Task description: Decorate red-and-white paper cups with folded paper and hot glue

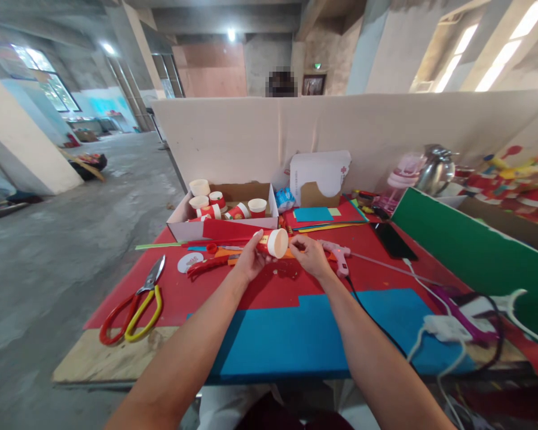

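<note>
My left hand (250, 258) is wrapped round a red and white paper cup (274, 243) lying on its side, with its white bottom facing me. My right hand (311, 254) is beside the cup on the right; its fingers pinch at the cup's rim. Both hands hover over the red sheet (269, 286) on the table. A pink hot glue gun (338, 254) lies just right of my right hand. Small red scraps (284, 272) lie under the hands.
Large red and yellow scissors (137, 301) lie at the front left. A cardboard box (224, 212) with several paper cups stands behind. A blue sheet (296, 334) covers the front. A black phone (392, 240), power strip (448, 328) with cables and a green board (470, 257) are at right.
</note>
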{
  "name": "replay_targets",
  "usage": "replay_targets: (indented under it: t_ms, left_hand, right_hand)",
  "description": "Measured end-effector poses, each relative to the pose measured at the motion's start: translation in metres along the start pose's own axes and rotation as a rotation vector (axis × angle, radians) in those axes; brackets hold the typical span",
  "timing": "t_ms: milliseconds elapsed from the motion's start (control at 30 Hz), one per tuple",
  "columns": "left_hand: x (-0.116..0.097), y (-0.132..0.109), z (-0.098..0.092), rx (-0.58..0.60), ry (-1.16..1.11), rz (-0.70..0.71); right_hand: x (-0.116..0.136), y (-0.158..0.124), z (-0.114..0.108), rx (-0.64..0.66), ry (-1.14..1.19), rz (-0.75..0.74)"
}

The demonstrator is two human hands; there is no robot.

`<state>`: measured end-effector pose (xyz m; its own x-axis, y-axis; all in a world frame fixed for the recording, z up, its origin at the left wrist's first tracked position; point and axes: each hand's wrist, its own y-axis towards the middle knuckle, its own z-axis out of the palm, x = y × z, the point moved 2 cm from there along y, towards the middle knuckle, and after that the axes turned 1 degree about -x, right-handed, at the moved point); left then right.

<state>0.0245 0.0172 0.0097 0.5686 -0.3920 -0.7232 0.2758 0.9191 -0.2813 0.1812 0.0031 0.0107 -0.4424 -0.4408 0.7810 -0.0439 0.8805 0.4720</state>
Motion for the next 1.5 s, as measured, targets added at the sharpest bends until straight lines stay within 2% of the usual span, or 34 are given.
replay_targets:
  t_ms: [133,267,433,600,733,933,1033,1133,1200,1233,1300,1367,1400,1500]
  left_hand:
    - [0.003,0.0,0.0,0.035,0.012,0.06]
    - [0.003,0.001,-0.001,0.045,-0.011,0.05]
    - [-0.003,0.005,-0.006,-0.015,-0.065,0.105]
    - [-0.005,0.011,-0.013,-0.03,-0.008,0.218]
    - [-0.005,0.012,-0.015,-0.018,0.066,0.317]
    - [-0.003,0.012,-0.015,0.009,0.182,0.423]
    - [-0.002,0.012,-0.016,-0.048,0.318,0.528]
    - [-0.002,0.007,-0.013,-0.106,0.596,0.69]
    - [-0.002,0.002,-0.007,-0.013,0.745,0.762]
    - [-0.001,0.0,-0.004,0.052,0.772,0.772]
    - [0.001,-0.002,0.0,0.125,0.793,0.767]
    - [0.006,0.004,0.003,0.164,0.932,0.758]
    - [0.01,0.008,0.005,0.207,1.06,0.752]
    - [0.026,0.024,0.007,0.438,1.408,0.724]
  right_hand:
    - [-0.006,-0.001,0.002,-0.04,-0.06,0.045]
    - [-0.015,0.001,-0.001,-0.143,-0.12,0.15]
    - [-0.023,0.003,-0.003,-0.201,0.146,0.326]
    - [-0.012,0.002,-0.007,-0.117,0.251,0.296]
    - [-0.01,0.003,-0.013,-0.026,0.402,0.365]
    - [-0.015,0.004,-0.018,-0.073,0.535,0.403]
    - [-0.011,0.002,-0.013,-0.073,0.652,0.419]
    - [-0.005,0.0,-0.001,0.038,0.81,0.421]
    - [-0.004,0.001,0.005,0.066,0.899,0.41]
    - [-0.005,0.002,0.005,0.022,0.946,0.396]
    - [-0.012,0.007,-0.001,-0.138,1.049,0.373]
    - [-0.022,0.011,-0.012,-0.33,1.143,0.39]
    - [-0.027,0.013,-0.018,-0.39,1.184,0.416]
    - [-0.036,0.015,-0.032,-0.475,1.279,0.496]
